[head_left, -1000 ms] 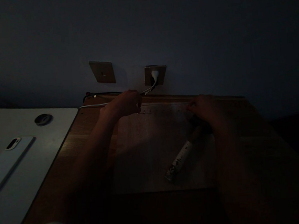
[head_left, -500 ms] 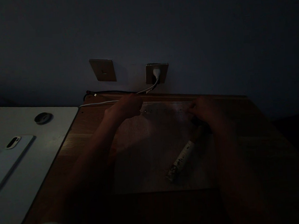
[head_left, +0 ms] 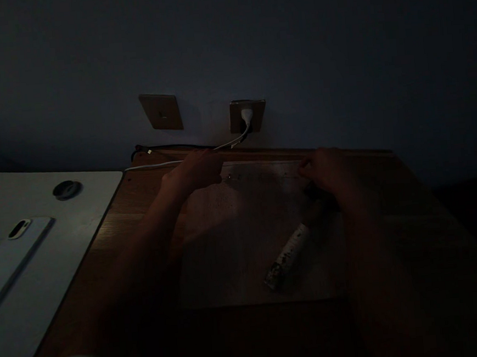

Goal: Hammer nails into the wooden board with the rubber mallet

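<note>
Board [head_left: 235, 245] of pale wood lies flat on the brown desk [head_left: 416, 230], right of a white table [head_left: 63, 258] that carries a phone [head_left: 5, 260]. The left hand [head_left: 196, 171] rests at the board's far edge, fingers bunched together beside a small glinting piece [head_left: 228, 176]; whether it grips that piece is too dim to tell. Further right, the hammer [head_left: 289, 254] slants across the board, pale handle end nearest. The right hand [head_left: 329, 174] is curled closed over its far end, hiding the head.
</note>
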The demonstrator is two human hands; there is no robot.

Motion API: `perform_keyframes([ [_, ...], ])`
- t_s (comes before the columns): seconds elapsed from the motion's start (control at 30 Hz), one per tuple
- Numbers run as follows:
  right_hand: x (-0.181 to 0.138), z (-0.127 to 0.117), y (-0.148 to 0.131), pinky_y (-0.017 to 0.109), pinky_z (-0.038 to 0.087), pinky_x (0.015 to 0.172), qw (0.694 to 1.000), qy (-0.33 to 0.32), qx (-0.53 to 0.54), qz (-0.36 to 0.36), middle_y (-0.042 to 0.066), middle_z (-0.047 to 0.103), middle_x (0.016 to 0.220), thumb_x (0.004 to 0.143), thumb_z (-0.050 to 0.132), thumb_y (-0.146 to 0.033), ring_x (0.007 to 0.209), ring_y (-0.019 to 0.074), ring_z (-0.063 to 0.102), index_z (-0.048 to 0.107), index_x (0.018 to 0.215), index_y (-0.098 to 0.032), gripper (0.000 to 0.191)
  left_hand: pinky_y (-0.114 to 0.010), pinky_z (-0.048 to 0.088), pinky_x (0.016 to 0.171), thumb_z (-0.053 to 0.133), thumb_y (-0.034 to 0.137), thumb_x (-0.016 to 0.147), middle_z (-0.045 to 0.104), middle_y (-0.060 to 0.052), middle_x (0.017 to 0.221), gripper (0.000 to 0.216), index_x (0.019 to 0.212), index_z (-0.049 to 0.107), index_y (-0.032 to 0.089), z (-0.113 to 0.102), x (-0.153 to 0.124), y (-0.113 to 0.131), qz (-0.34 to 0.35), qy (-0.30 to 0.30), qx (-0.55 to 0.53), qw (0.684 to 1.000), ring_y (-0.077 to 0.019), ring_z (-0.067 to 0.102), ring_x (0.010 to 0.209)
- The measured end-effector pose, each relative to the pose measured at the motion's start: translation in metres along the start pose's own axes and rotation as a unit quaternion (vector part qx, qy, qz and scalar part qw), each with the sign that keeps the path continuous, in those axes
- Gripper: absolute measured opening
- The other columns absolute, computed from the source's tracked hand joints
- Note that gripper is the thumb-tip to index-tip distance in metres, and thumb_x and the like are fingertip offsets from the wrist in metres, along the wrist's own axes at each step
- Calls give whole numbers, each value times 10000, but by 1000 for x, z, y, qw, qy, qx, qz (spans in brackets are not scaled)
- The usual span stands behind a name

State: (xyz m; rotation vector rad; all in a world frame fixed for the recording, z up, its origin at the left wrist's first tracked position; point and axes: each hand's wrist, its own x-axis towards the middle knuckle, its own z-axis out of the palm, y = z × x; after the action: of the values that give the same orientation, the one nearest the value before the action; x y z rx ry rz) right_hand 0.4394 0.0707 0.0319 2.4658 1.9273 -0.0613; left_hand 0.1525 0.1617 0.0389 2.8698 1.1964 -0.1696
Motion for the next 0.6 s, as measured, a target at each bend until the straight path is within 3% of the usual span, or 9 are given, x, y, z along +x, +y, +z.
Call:
perform_keyframes([
  [0.2, -5, -7, -6, 371, 520, 798, 999, 5, 19, -25, 134, 806, 976, 896, 635, -205, 921, 298, 743, 814, 909, -186, 180, -295, 511, 826, 706, 244, 852, 748, -72, 1090, 176, 1007, 760, 181, -5, 0, -2, 31, 50, -41, 997, -222, 699, 987],
  [0.43, -6, -11, -10, 400, 528, 874, 998, 13, 29, -52, 150, 806, 1044, 931, 637, -248, 1003, 330, 738, 822, 996, -164, 213, -296, 498, 851, 679, 201, 861, 729, -83, 1121, 177, 1020, 746, 163, 0, 3, -1, 68, 64, -69, 993, -216, 682, 1015],
  [0.6, -7, -12, -14, 366, 515, 864, 997, 15, 36, -67, 147, 803, 1056, 942, 628, -238, 1001, 299, 736, 819, 1012, -145, 223, -303, 490, 848, 685, 193, 860, 721, -86, 1109, 175, 1022, 742, 155, 4, 5, -4, 85, 81, -75, 990, -217, 675, 1004],
])
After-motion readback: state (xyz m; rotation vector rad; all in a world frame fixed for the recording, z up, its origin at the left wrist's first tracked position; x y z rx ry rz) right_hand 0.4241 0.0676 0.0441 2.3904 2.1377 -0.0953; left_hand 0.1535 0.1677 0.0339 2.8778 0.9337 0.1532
